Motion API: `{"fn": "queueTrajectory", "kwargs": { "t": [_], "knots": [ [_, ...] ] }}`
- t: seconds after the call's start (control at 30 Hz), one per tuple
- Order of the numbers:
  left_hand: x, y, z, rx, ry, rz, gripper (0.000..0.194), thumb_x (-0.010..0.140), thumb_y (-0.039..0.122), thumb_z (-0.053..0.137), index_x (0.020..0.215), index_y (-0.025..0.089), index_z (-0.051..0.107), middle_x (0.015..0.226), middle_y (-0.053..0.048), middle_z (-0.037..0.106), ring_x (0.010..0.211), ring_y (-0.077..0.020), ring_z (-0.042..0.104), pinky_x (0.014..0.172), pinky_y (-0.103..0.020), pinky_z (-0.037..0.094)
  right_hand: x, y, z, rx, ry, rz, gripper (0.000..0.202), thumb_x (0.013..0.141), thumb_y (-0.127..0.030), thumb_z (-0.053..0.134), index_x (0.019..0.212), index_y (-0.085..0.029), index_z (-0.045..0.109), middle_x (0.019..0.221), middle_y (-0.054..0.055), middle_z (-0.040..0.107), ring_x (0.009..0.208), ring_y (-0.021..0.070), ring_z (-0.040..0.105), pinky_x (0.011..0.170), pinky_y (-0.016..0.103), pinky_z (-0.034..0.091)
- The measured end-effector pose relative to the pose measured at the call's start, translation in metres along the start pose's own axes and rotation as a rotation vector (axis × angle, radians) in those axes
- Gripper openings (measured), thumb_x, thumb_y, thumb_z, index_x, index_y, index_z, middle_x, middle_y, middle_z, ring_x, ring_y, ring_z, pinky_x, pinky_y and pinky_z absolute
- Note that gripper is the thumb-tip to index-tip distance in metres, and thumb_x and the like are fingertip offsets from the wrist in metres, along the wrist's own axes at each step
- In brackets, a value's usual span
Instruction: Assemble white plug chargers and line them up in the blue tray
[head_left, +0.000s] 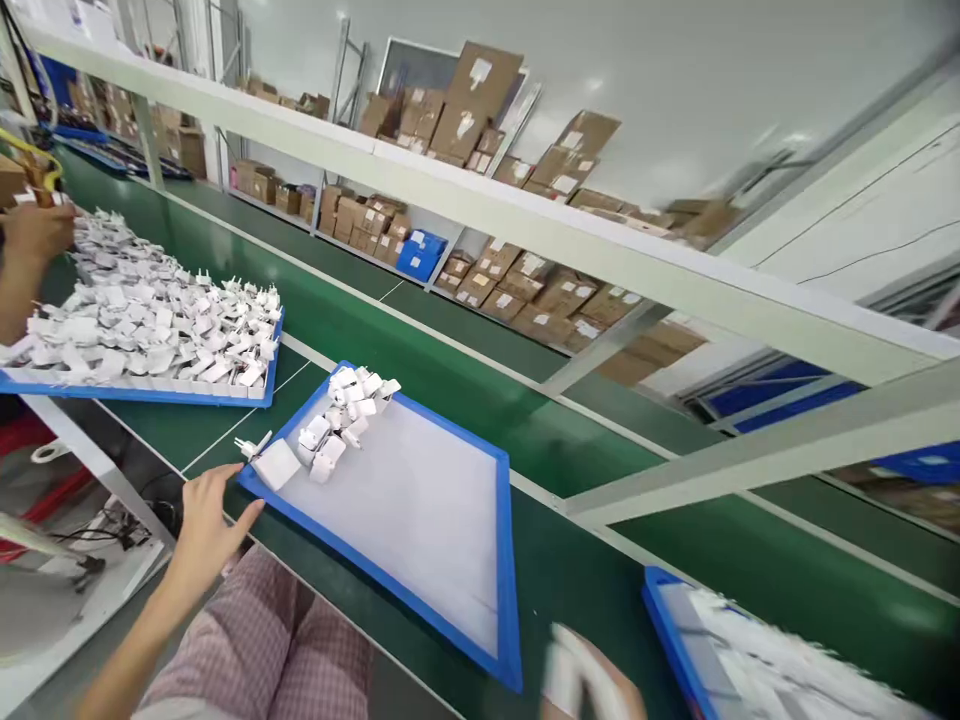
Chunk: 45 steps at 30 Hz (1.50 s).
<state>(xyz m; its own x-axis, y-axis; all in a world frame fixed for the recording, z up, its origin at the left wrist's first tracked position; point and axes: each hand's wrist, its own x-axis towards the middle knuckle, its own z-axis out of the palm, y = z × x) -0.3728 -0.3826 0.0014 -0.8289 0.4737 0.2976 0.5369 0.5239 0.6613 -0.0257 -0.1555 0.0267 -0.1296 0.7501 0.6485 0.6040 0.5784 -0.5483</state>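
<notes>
My left hand (214, 525) is at the near left corner of a blue-rimmed tray (420, 590), thumb and fingers apart, with nothing held. White plug adapters (330, 430) lie in a loose group at that tray's left end; a larger square white one (276, 464) rests at the corner beside my fingertips. The rest of the tray's pale bottom is bare. My right hand (592, 685), blurred at the bottom edge between this tray and another at the right, is closed around a white object that is too smeared to make out.
A blue tray heaped with white adapters (165, 330) stands at the left, a person's hand (37, 230) beside it. Another blue tray (667, 620) with white pieces is at the lower right. A white frame beam (487, 195) crosses above the green conveyor (450, 345).
</notes>
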Motion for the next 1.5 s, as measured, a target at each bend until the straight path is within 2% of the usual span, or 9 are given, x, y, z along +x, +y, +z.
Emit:
{"fn": "queueTrajectory", "kwargs": {
  "t": [0.1, 0.2, 0.37, 0.57, 0.8, 0.93, 1.07, 1.17, 1.5],
  "knots": [
    [0.015, 0.001, 0.022, 0.114, -0.017, -0.075, 0.073, 0.084, 0.056, 0.056, 0.139, 0.010, 0.043, 0.134, -0.022, 0.052, 0.123, -0.0439, 0.043, 0.099, -0.061, 0.040, -0.016, -0.071, 0.062, 0.134, -0.365, -0.012, 0.032, 0.089, -0.041, 0.059, 0.110, -0.019, 0.070, 0.102, 0.011, 0.073, 0.087, 0.0259, 0.070, 0.076, 0.037, 0.056],
    [0.026, 0.007, 0.034, 0.144, -0.067, -0.135, 0.062, 0.086, 0.055, 0.056, 0.130, 0.012, 0.051, 0.134, -0.020, 0.053, 0.122, -0.0440, 0.043, 0.097, -0.061, 0.040, -0.018, -0.141, 0.128, 0.247, -0.658, 0.049, 0.054, 0.085, -0.035, 0.062, 0.136, -0.019, 0.054, 0.121, 0.012, 0.068, 0.099, 0.0272, 0.068, 0.083, 0.041, 0.057],
    [0.033, 0.008, 0.038, 0.109, -0.072, -0.134, 0.046, 0.085, 0.050, 0.060, 0.115, 0.015, 0.059, 0.135, -0.019, 0.052, 0.124, -0.0430, 0.041, 0.096, -0.060, 0.040, -0.028, -0.181, 0.167, 0.314, -0.681, 0.107, 0.051, 0.087, -0.029, 0.054, 0.137, -0.018, 0.052, 0.111, 0.012, 0.067, 0.098, 0.0265, 0.065, 0.087, 0.044, 0.055],
    [0.031, 0.017, 0.035, -0.002, -0.054, -0.110, 0.046, 0.087, 0.041, 0.060, 0.126, 0.017, 0.053, 0.145, -0.019, 0.042, 0.132, -0.0431, 0.035, 0.101, -0.061, 0.035, -0.058, -0.136, 0.122, 0.396, -0.517, 0.180, 0.031, 0.093, -0.035, 0.053, 0.117, -0.019, 0.065, 0.102, 0.010, 0.069, 0.085, 0.0207, 0.068, 0.081, 0.038, 0.058],
    [0.028, 0.023, 0.036, -0.276, -0.048, -0.068, 0.029, 0.082, 0.025, 0.060, 0.111, 0.021, 0.056, 0.121, -0.014, 0.060, 0.122, -0.0374, 0.051, 0.104, -0.062, 0.031, -0.092, -0.099, 0.064, 0.480, -0.431, 0.244, 0.021, 0.093, -0.032, 0.059, 0.105, -0.022, 0.072, 0.112, 0.011, 0.070, 0.089, 0.0221, 0.071, 0.080, 0.036, 0.060],
    [0.010, 0.028, 0.012, -0.481, -0.115, 0.033, 0.026, 0.088, 0.027, 0.056, 0.114, 0.024, 0.055, 0.117, -0.010, 0.067, 0.112, -0.0293, 0.062, 0.097, -0.047, 0.048, -0.095, -0.112, 0.044, 0.540, -0.334, 0.287, 0.018, 0.093, -0.028, 0.059, 0.104, -0.022, 0.072, 0.107, 0.010, 0.070, 0.093, 0.0235, 0.069, 0.081, 0.038, 0.060],
    [-0.022, 0.052, -0.018, -0.930, -0.377, 0.167, 0.033, 0.093, 0.030, 0.061, 0.124, 0.027, 0.052, 0.116, -0.009, 0.067, 0.104, -0.0242, 0.068, 0.082, -0.033, 0.057, -0.079, -0.148, 0.030, 0.627, -0.444, -0.049, 0.027, 0.090, -0.018, 0.060, 0.114, -0.028, 0.068, 0.120, 0.009, 0.065, 0.110, 0.0263, 0.064, 0.089, 0.045, 0.057],
    [-0.043, 0.071, -0.028, -1.104, -0.533, 0.321, 0.037, 0.094, 0.026, 0.061, 0.130, 0.029, 0.050, 0.117, -0.009, 0.064, 0.116, -0.0261, 0.062, 0.093, -0.037, 0.055, -0.071, -0.165, 0.023, 0.669, -0.410, -0.090, 0.036, 0.088, -0.020, 0.064, 0.124, -0.028, 0.062, 0.124, 0.010, 0.061, 0.114, 0.0269, 0.061, 0.089, 0.045, 0.057],
    [-0.057, 0.107, -0.035, -0.923, -0.592, 0.687, 0.032, 0.090, 0.007, 0.059, 0.119, 0.020, 0.056, 0.110, -0.011, 0.061, 0.120, -0.0279, 0.061, 0.096, -0.039, 0.054, -0.077, -0.151, -0.019, 0.414, -0.211, -0.238, 0.045, 0.092, -0.027, 0.063, 0.135, -0.021, 0.052, 0.109, 0.009, 0.066, 0.099, 0.0257, 0.063, 0.079, 0.040, 0.054]
  ]
}}
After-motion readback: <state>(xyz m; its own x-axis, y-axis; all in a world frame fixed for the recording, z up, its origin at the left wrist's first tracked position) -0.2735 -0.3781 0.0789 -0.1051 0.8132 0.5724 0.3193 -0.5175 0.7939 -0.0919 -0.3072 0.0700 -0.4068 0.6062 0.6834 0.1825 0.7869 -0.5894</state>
